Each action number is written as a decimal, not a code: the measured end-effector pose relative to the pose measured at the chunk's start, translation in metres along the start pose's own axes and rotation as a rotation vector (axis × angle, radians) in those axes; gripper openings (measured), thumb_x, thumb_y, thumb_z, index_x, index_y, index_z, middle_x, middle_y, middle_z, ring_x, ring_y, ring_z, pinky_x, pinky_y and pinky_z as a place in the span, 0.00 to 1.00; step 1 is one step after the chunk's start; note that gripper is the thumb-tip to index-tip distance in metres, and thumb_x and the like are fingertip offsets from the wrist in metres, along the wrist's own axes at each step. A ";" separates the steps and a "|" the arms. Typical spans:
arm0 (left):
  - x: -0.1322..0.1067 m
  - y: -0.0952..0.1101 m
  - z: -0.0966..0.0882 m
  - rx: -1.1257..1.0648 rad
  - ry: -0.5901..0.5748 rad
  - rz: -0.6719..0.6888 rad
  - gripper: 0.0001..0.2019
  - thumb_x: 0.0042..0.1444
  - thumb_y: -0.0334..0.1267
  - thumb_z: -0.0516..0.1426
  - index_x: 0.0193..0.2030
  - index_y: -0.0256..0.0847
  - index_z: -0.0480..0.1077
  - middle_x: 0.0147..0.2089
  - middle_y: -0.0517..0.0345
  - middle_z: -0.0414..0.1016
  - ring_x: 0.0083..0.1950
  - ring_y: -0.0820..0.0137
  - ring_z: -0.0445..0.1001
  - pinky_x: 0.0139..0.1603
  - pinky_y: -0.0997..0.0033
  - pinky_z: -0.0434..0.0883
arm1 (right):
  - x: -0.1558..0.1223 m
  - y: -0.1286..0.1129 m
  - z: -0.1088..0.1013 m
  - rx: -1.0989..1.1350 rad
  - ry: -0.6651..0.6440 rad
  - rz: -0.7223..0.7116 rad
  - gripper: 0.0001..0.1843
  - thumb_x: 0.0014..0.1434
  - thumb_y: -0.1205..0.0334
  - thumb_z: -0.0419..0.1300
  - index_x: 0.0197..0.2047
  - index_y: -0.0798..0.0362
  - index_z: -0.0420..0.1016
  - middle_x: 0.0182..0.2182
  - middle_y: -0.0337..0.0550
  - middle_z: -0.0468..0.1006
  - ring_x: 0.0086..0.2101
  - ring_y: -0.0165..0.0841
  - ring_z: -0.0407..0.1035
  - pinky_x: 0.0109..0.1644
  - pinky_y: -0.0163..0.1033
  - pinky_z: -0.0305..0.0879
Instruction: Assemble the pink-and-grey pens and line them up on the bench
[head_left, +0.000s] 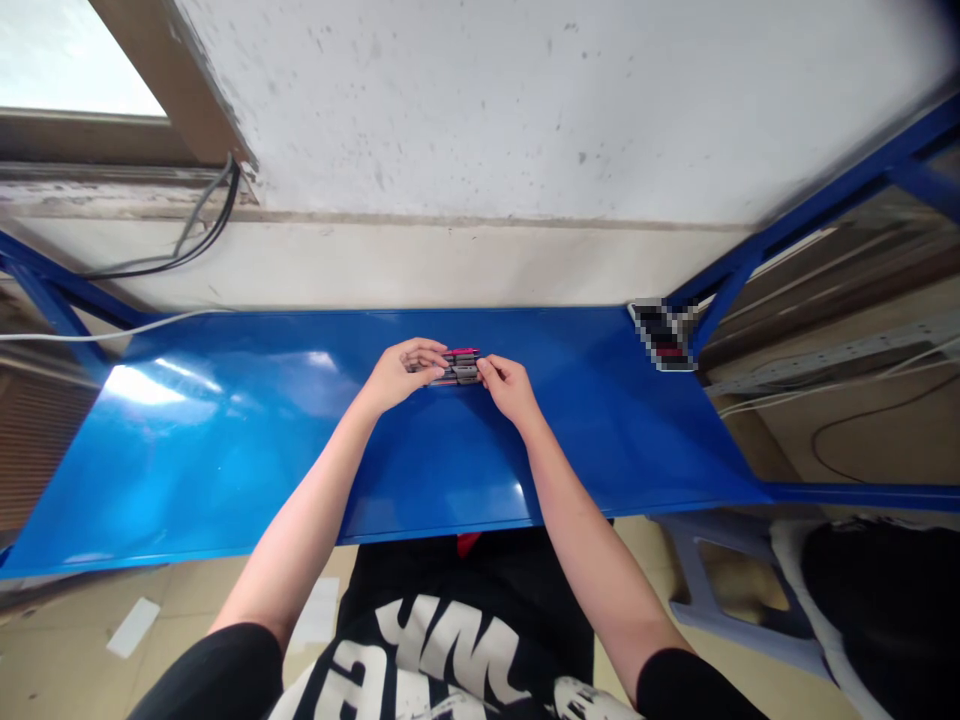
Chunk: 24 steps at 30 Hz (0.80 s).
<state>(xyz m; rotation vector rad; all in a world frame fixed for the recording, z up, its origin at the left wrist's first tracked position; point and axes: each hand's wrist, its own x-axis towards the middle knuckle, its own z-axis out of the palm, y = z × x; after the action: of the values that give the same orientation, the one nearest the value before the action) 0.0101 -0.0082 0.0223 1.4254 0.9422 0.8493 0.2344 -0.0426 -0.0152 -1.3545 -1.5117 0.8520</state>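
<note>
A small bundle of pens [465, 374], dark with one red or pink one along its far side, lies crosswise between my hands just at the blue tabletop [450, 450]. My left hand [403, 374] is closed around the left part of the bundle, thumb on the near side and fingers over the far side. At the bundle's right end, my right hand [508, 386] pinches with thumb and fingertips. The left ends of the pens are hidden under my left hand. Whether the bundle rests on the table or is slightly raised, I cannot tell.
A blurred-out object [664, 335] sits at the table's far right corner. Blue metal frames [720, 290] bound both sides, and a white wall [450, 262] stands behind. A white cable [150, 326] crosses the left back corner. A grey stool [742, 590] stands below right.
</note>
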 end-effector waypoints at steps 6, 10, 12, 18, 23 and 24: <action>-0.001 0.000 0.007 -0.088 0.092 0.061 0.21 0.52 0.42 0.68 0.50 0.36 0.74 0.45 0.46 0.83 0.37 0.68 0.80 0.36 0.70 0.75 | 0.001 -0.002 -0.001 0.103 0.047 0.069 0.31 0.63 0.31 0.55 0.24 0.50 0.70 0.20 0.39 0.70 0.23 0.32 0.63 0.29 0.39 0.60; 0.001 0.000 0.009 -0.279 0.211 0.090 0.19 0.56 0.50 0.66 0.47 0.39 0.71 0.49 0.45 0.82 0.39 0.69 0.80 0.40 0.69 0.75 | 0.001 -0.005 0.001 0.161 0.074 0.063 0.27 0.61 0.33 0.60 0.28 0.49 0.73 0.22 0.39 0.73 0.24 0.33 0.66 0.32 0.40 0.65; 0.001 0.000 0.011 -0.377 0.198 0.047 0.22 0.58 0.57 0.63 0.46 0.40 0.70 0.50 0.46 0.81 0.38 0.69 0.79 0.38 0.68 0.75 | 0.000 -0.007 0.003 0.180 0.056 0.061 0.25 0.60 0.34 0.62 0.29 0.49 0.73 0.23 0.38 0.74 0.25 0.33 0.67 0.33 0.40 0.67; -0.003 0.001 0.026 -0.495 0.181 -0.041 0.37 0.63 0.74 0.38 0.43 0.43 0.70 0.36 0.51 0.75 0.29 0.69 0.71 0.31 0.65 0.70 | -0.002 -0.005 0.010 0.150 -0.002 0.066 0.22 0.60 0.38 0.62 0.29 0.49 0.74 0.23 0.39 0.74 0.25 0.33 0.67 0.32 0.39 0.65; -0.004 0.004 0.024 -0.607 0.214 -0.003 0.29 0.67 0.68 0.42 0.37 0.44 0.66 0.29 0.59 0.64 0.24 0.73 0.60 0.30 0.68 0.66 | -0.002 0.001 0.010 0.132 -0.005 0.046 0.20 0.62 0.40 0.62 0.33 0.49 0.76 0.24 0.39 0.76 0.25 0.33 0.69 0.33 0.40 0.67; -0.004 0.005 0.021 -0.618 0.229 -0.002 0.28 0.67 0.66 0.42 0.37 0.44 0.65 0.29 0.59 0.62 0.24 0.74 0.59 0.29 0.68 0.65 | -0.001 0.002 0.009 0.136 0.005 0.041 0.20 0.63 0.40 0.61 0.34 0.49 0.76 0.25 0.39 0.76 0.26 0.33 0.69 0.34 0.40 0.68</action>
<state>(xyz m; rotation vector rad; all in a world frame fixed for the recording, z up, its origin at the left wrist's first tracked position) 0.0282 -0.0205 0.0260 0.8063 0.7535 1.1947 0.2266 -0.0430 -0.0210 -1.2904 -1.4009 0.9587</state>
